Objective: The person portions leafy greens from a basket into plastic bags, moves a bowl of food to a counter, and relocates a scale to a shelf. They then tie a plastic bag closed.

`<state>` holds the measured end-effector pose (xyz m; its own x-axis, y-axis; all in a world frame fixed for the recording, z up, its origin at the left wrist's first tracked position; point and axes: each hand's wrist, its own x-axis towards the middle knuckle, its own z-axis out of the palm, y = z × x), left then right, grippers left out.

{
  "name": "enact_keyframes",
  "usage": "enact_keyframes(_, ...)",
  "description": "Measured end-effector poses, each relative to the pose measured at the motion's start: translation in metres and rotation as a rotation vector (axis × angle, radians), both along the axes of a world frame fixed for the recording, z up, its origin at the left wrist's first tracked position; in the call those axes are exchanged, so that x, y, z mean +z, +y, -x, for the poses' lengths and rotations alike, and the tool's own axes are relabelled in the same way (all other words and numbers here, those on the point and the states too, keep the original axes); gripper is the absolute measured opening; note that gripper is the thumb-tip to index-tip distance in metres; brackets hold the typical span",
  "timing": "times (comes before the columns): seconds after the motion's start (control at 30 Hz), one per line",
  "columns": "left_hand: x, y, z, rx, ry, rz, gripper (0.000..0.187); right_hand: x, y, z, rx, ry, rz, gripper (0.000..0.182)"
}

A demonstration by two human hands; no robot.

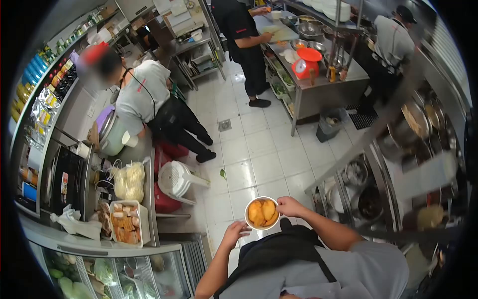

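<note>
A white round bowl (247, 218) filled with orange-golden pieces of food (263, 213) is in front of my body, over the tiled floor. My right hand (291, 207) grips its rim on the right side, thumb and fingers pinched there. At the lower left of the bowl is my left hand (235, 234), its fingers stretched out and apart with the tips right by the bowl's edge. A dark apron (279, 254) covers my front just below the bowl.
On the left counter are a tub of orange-brown food pieces (128, 239) and a bag of pale noodles (129, 182). White stacked stools (177, 179) stand beside it. Co-workers (144, 87) stand left, at the back and right. A grey bin (332, 124) is near the steel table (323, 84).
</note>
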<state>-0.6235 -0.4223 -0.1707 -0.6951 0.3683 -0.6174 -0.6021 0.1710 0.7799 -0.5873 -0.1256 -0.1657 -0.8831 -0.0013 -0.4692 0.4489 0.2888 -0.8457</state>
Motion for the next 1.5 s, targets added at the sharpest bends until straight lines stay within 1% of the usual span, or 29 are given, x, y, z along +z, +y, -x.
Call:
enact_keyframes(0.03, 0.007, -0.013, 0.010, 0.092, -0.078, -0.045, 0.022, 0.000, 0.003, 0.029, 0.008, -0.004, 0.009, 0.017)
enact_keyframes(0.1, -0.007, -0.047, 0.024, 0.152, -0.004, 0.100, 0.026, -0.010, 0.017, 0.083, 0.025, -0.015, 0.038, 0.017)
enact_keyframes(0.17, -0.058, -0.102, 0.030, 0.235, 0.073, 0.365, 0.030, -0.027, 0.030, 0.142, 0.014, -0.028, 0.023, 0.017)
enact_keyframes(0.23, -0.100, -0.157, 0.028, 0.244, 0.068, 0.695, 0.032, -0.042, 0.040, 0.203, -0.032, -0.031, 0.039, 0.017)
enact_keyframes(0.3, -0.118, -0.184, 0.027, 0.423, -0.069, 0.671, 0.032, -0.050, 0.049, 0.264, -0.111, -0.015, 0.079, 0.018)
enact_keyframes(0.37, -0.174, -0.213, 0.025, 0.502, -0.320, 0.762, 0.029, -0.074, 0.060, 0.325, -0.263, 0.027, 0.068, 0.018)
enact_keyframes(0.4, -0.177, -0.217, 0.029, 0.511, -0.429, 0.782, 0.028, -0.078, 0.063, 0.361, -0.326, 0.057, 0.062, 0.018)
enact_keyframes(0.5, -0.169, -0.203, 0.077, 0.498, -0.563, 0.732, 0.027, -0.032, 0.071, 0.459, -0.450, 0.022, -0.038, 0.018)
enact_keyframes(0.53, -0.166, -0.200, 0.101, 0.497, -0.553, 0.705, 0.027, -0.035, 0.076, 0.498, -0.475, 0.044, -0.005, 0.015)
enact_keyframes(0.6, -0.158, -0.198, 0.157, 0.496, -0.471, 0.657, 0.027, -0.049, 0.086, 0.578, -0.530, 0.076, 0.059, 0.011)
enact_keyframes(0.7, -0.151, -0.190, 0.258, 0.553, -0.324, 0.569, 0.027, -0.038, 0.084, 0.710, -0.542, 0.136, 0.123, 0.012)
enact_keyframes(0.73, -0.150, -0.187, 0.293, 0.590, -0.269, 0.541, 0.027, -0.035, 0.081, 0.757, -0.549, 0.162, 0.155, 0.012)
enact_keyframes(0.83, -0.140, -0.167, 0.383, 0.734, -0.133, 0.490, 0.028, -0.043, 0.068, 0.917, -0.477, 0.210, 0.142, 0.013)
enact_keyframes(0.87, -0.136, -0.154, 0.407, 0.826, -0.111, 0.557, 0.027, -0.045, 0.059, 0.974, -0.458, 0.223, 0.135, 0.014)
enact_keyframes(0.93, -0.122, -0.136, 0.425, 0.737, 0.044, 0.707, 0.026, -0.055, 0.032, 1.083, -0.435, 0.251, 0.141, 0.015)
enact_keyframes(1.0, -0.142, -0.095, 0.418, 0.939, -0.226, 0.753, 0.028, -0.042, 0.006, 1.190, -0.424, 0.279, 0.130, 0.020)
enact_keyframes(1.03, -0.145, -0.072, 0.422, 1.051, -0.354, 0.766, 0.029, -0.037, -0.010, 1.230, -0.416, 0.274, 0.114, 0.023)
enact_keyframes(1.07, -0.138, -0.036, 0.432, 1.082, -0.496, 0.760, 0.030, -0.032, -0.028, 1.270, -0.402, 0.273, 0.101, 0.027)
enact_keyframes(1.1, -0.133, -0.007, 0.461, 1.080, -0.595, 0.726, 0.030, -0.040, -0.046, 1.319, -0.402, 0.281, 0.085, 0.028)
enact_keyframes(1.13, -0.125, 0.018, 0.486, 1.075, -0.651, 0.694, 0.031, -0.064, -0.067, 1.365, -0.405, 0.280, 0.068, 0.028)
enact_keyframes(1.17, -0.119, 0.041, 0.511, 1.080, -0.680, 0.668, 0.031, -0.077, -0.085, 1.406, -0.405, 0.287, 0.050, 0.029)
enact_keyframes(1.2, -0.113, 0.057, 0.535, 1.092, -0.693, 0.648, 0.032, -0.075, -0.099, 1.438, -0.376, 0.290, 0.014, 0.030)
enact_keyframes(1.27, -0.106, 0.082, 0.574, 1.120, -0.701, 0.624, 0.033, -0.075, -0.130, 1.482, -0.322, 0.290, -0.048, 0.033)
enact_keyframes(1.33, -0.095, 0.099, 0.610, 1.163, -0.702, 0.614, 0.034, -0.080, -0.158, 1.527, -0.323, 0.232, 0.068, 0.034)
enact_keyframes(1.4, -0.083, 0.111, 0.635, 1.204, -0.704, 0.619, 0.035, -0.070, -0.176, 1.551, -0.296, 0.236, -0.011, 0.035)
enact_keyframes(1.5, -0.071, 0.125, 0.660, 1.247, -0.717, 0.633, 0.037, -0.107, -0.209, 1.607, -0.327, 0.272, -0.004, 0.034)
